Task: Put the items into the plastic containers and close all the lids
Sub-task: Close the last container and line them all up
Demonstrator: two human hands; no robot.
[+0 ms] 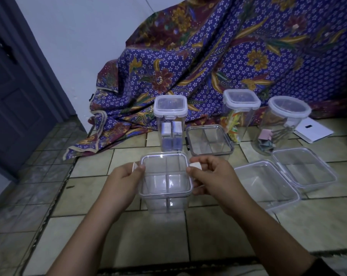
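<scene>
A clear square container [165, 191] with a clear lid on top stands on the tiled floor in front of me. My left hand [121, 181] grips the lid's white clip at its left side. My right hand [210, 176] pinches the white clip at its right side. Behind it stand a tall lidded container [170, 124] holding small boxes, another square container with a dark-rimmed lid [209, 141], a tall lidded container [239, 114] with colourful items, and a round lidded jar [283, 124] with folded bits. At the right lies an open hinged clear box [284, 180].
A purple floral cloth [218, 56] is draped over something along the back. White paper [313, 130] lies at the far right. A dark door [15, 86] and white wall are at the left. A dark rug edge [168, 269] runs near my arms.
</scene>
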